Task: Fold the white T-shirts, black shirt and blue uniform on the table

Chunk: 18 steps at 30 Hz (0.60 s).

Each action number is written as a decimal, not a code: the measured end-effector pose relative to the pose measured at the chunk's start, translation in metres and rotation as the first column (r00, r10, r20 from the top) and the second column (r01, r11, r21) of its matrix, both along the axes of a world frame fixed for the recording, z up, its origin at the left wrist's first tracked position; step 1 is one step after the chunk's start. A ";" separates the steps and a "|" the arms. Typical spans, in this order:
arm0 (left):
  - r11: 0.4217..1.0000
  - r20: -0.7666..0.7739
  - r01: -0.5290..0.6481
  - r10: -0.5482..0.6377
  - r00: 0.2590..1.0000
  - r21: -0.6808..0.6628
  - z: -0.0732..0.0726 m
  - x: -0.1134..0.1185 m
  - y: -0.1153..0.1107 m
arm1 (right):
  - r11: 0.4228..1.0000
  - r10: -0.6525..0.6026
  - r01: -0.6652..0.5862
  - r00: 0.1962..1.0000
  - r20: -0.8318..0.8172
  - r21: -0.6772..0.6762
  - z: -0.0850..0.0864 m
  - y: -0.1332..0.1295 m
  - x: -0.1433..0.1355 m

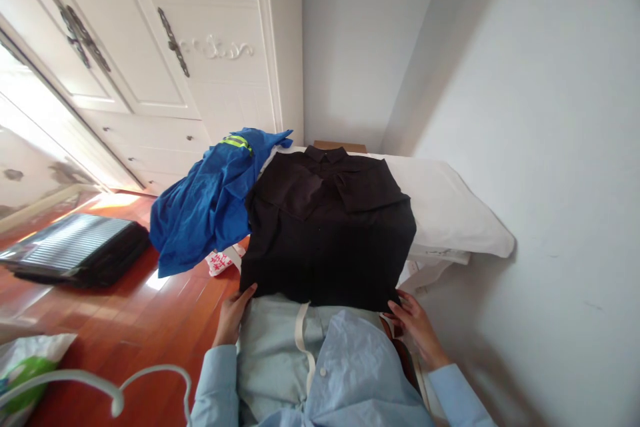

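Note:
A black collared shirt point(325, 247) lies spread over a white-covered ironing board point(450, 200), its collar at the far side and its sleeves folded in across the chest. The hem hangs over the near edge toward my lap. My left hand point(236, 315) pinches the hem's left corner between thumb and fingers. At the right corner, my right hand point(413, 321) grips the hem the same way. Between the two hands the cloth is held fairly straight. A blue garment point(215, 193) with a yellow reflective stripe drapes over the board's left end, beside the black shirt.
A white wardrobe point(225, 87) stands behind on the left, and a grey wall point(550, 147) borders the right. On the wooden floor point(165, 320) sit a dark ridged case point(75, 247) and a green-and-white bag point(30, 367). White curved hooks point(117, 403) show at the lower left.

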<state>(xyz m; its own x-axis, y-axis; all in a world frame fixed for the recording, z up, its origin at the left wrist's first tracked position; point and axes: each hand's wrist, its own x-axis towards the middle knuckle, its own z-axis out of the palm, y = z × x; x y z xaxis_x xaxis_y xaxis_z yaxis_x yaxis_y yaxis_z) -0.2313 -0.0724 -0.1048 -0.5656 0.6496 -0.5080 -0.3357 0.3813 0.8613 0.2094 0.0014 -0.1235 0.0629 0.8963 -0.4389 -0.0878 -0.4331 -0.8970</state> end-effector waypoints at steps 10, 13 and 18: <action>0.951 0.120 -0.182 0.156 0.980 0.252 0.041 0.007 -0.003 | 0.973 -0.065 0.049 0.996 0.063 0.224 0.067 0.006 0.001; 0.909 0.130 -0.223 0.188 0.973 0.352 0.065 0.009 -0.007 | 0.934 -0.123 0.118 0.992 -0.009 0.337 0.097 0.012 0.012; 0.831 0.144 -0.324 0.291 0.946 0.452 0.100 0.010 -0.018 | 0.889 -0.184 0.192 0.981 -0.060 0.416 0.133 0.025 0.030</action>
<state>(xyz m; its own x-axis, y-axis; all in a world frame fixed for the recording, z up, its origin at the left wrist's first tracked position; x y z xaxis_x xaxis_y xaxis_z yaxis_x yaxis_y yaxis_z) -0.2216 -0.0906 -0.0050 -0.7517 0.6163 -0.2347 -0.4311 -0.1898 0.8821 0.2389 0.0269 0.0099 0.2441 0.9693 -0.0288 -0.1484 0.0080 -0.9889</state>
